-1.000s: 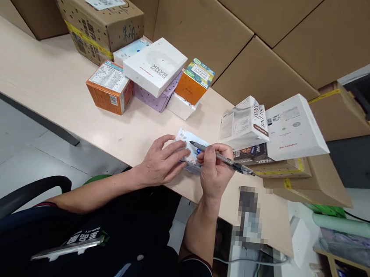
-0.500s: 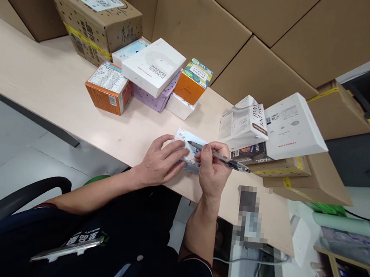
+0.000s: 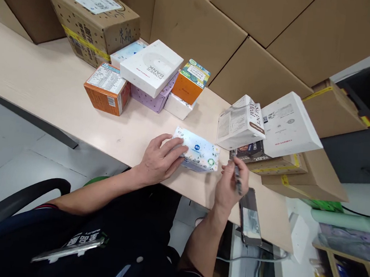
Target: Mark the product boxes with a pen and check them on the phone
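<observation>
The pack (image 3: 200, 151), pale blue and printed with leaves and flowers, lies on the table (image 3: 132, 137) near its front edge. The left hand (image 3: 161, 160) rests over the pack's left end, its fingers slightly spread on the top face. The right hand (image 3: 232, 185) is just beside the pack's right end, its grip pinching a pen (image 3: 237, 179) between thumb and fingers; the pen is a little blurred and stands clear of the pack. A phone (image 3: 251, 220) lies near the right wrist.

Beyond the right hand, a Super Meal box (image 3: 241, 124) stands by a black box (image 3: 251, 152), with a white box (image 3: 288, 127) over taped cartons beside them. Behind the pack, an orange box (image 3: 190, 84) sits on a white pack (image 3: 180, 106). To their left, a power bank box (image 3: 151, 66) lies across a purple box (image 3: 149, 97), with a parcel (image 3: 94, 27) farther left.
</observation>
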A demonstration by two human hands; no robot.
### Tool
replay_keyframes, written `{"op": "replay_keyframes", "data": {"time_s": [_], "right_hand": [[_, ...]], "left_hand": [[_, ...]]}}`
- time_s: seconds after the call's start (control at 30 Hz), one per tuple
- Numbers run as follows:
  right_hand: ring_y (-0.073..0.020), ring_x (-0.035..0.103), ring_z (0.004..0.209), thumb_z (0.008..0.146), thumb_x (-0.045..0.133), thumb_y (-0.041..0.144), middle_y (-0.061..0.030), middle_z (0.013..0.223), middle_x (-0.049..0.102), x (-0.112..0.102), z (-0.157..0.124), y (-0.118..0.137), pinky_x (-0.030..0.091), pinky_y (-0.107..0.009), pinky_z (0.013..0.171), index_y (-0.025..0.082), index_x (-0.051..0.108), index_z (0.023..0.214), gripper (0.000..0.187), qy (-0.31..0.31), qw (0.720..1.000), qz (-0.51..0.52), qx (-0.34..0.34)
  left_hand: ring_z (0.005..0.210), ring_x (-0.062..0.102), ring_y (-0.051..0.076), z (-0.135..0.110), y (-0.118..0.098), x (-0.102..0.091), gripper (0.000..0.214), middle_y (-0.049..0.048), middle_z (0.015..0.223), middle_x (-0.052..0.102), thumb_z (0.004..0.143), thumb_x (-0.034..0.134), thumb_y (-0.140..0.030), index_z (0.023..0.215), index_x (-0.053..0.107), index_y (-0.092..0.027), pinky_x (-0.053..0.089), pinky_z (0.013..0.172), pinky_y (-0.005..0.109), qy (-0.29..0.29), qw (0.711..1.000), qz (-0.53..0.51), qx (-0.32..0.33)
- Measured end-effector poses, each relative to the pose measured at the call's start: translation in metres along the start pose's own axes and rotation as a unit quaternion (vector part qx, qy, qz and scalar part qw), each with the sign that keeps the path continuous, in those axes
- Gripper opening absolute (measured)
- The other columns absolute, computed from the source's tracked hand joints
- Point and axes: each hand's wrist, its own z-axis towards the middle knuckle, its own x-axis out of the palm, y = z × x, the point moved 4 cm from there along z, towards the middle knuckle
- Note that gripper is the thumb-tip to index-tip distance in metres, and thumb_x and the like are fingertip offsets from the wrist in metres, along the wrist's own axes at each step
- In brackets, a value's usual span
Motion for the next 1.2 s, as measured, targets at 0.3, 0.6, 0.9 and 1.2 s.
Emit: {"op": "replay_keyframes", "data": {"time_s": [0.3,0.6,0.9,1.2], "right_hand": [[-0.0366,0.049,0.118,0.089,0.049,0.012,-0.0215,0.135,0.063,0.026,-0.017,-0.025,0.047,-0.055,0.103,0.012,0.062,0.141,0.054,0.288,0.912,-0.284,-0.076],[-0.0367,0.051,0.122,0.099,0.032,0.019,-0.0224,0.137,0.064,0.018,-0.015,-0.022,0.043,-0.057,0.104,0.012,0.058,0.146,0.053,0.310,0.907,-0.279,-0.059],[-0.0526,0.042,0.144,0.076,0.060,0.078,-0.0276,0.155,0.049,-0.117,-0.005,-0.097,0.038,-0.066,0.113,0.016,0.036,0.163,0.109,0.247,0.859,-0.378,0.242],[-0.0420,0.061,0.122,0.078,0.059,0.072,-0.0227,0.129,0.071,-0.127,-0.020,-0.113,0.045,-0.059,0.109,0.014,0.060,0.146,0.089,0.216,0.906,-0.316,0.183]], "left_hand": [[0.107,0.065,0.028,0.000,-0.001,0.001,0.033,0.0175,0.127,0.071,0.097,0.065,-0.016,0.130,0.060,-0.015,0.052,0.089,0.042,-0.005,1.000,0.013,0.009],[0.109,0.069,0.026,-0.001,0.000,0.002,0.034,0.0170,0.128,0.072,0.101,0.062,-0.019,0.134,0.057,-0.017,0.049,0.083,0.038,0.003,1.000,0.023,0.010],[0.112,0.067,0.028,-0.002,0.000,0.001,0.037,0.0178,0.130,0.070,0.099,0.063,-0.017,0.135,0.056,-0.017,0.050,0.082,0.039,0.006,1.000,0.012,0.013],[0.115,0.066,0.029,0.000,0.000,0.001,0.041,0.0176,0.131,0.070,0.098,0.062,-0.016,0.139,0.056,-0.017,0.049,0.083,0.040,0.008,1.000,-0.001,0.012]]}}
